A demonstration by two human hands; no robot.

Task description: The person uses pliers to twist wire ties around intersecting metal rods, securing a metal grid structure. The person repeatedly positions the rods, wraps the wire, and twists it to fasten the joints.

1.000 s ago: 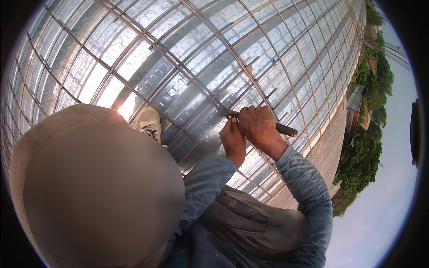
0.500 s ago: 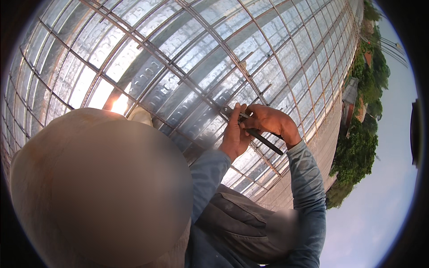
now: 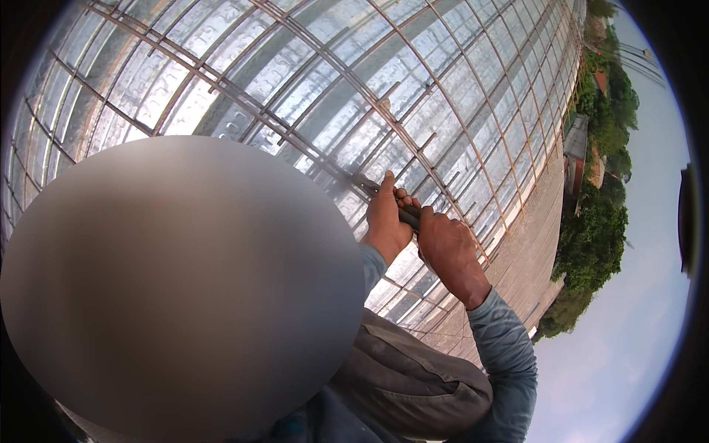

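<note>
Both my hands are closed around a pair of dark-handled pliers (image 3: pixel 408 216) over the steel bar mesh (image 3: pixel 325 159). My left hand (image 3: pixel 387 227) wraps the pliers near their head, its thumb pointing up along the tool. The metal head (image 3: pixel 363 182) lies against a bar crossing, and its jaws are too small to make out. Lower down, my right hand (image 3: pixel 452 255) grips the handles, fingers curled and knuckles up, hiding their ends. Blue-grey sleeves cover both forearms.
Ribbed shiny metal sheeting (image 3: pixel 310 81) lies under the mesh, with short bar ends (image 3: pixel 428 142) sticking up. A large blurred rounded shape (image 3: pixel 177 295) fills the lower left. Brown-grey trousers (image 3: pixel 413 376) show below my hands. Trees (image 3: pixel 591 244) and roofs stand beyond the right edge.
My right hand has turned and closed over the handles, which stuck out below it before. The view has shifted, and the blurred shape covers more of the lower left.
</note>
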